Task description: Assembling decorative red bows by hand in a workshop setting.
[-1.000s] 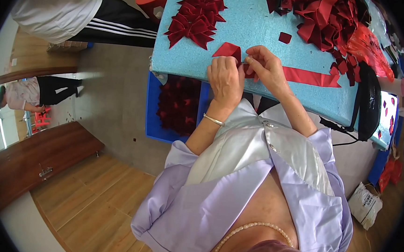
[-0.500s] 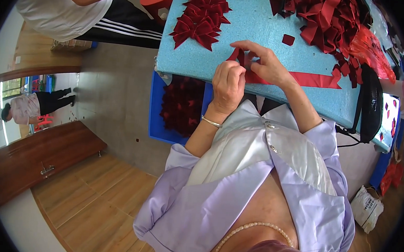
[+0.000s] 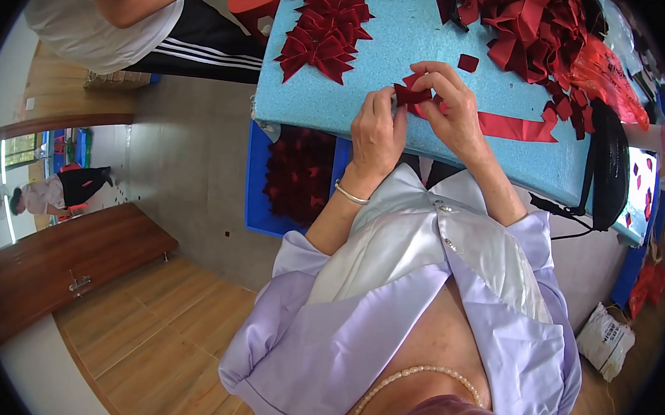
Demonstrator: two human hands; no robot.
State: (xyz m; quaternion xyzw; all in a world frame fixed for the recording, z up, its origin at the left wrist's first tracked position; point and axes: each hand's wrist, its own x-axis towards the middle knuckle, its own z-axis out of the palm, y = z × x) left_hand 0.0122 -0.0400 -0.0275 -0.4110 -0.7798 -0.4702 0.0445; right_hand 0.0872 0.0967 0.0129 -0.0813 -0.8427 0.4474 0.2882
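Note:
My left hand (image 3: 378, 130) and my right hand (image 3: 449, 104) meet over the near edge of a light-blue foam-topped table (image 3: 405, 51). Both pinch a small folded piece of dark red ribbon (image 3: 412, 95) between their fingertips. A flat strip of brighter red ribbon (image 3: 517, 128) lies on the table just right of my right hand. A small dark red square (image 3: 468, 63) sits a little beyond my fingers. I wear a thin bracelet on my left wrist.
Finished dark red bows (image 3: 323, 31) lie at the table's far left; a heap of red ribbon pieces (image 3: 530, 25) fills the far right. A blue bin (image 3: 296, 176) with more bows stands under the table. A black bag (image 3: 607, 166) lies right. Another person (image 3: 114, 15) stands at left.
The view has shifted, so the hands and table sit further right in the picture. My fingers keep working the same folded ribbon piece, now pinched tighter between both hands.

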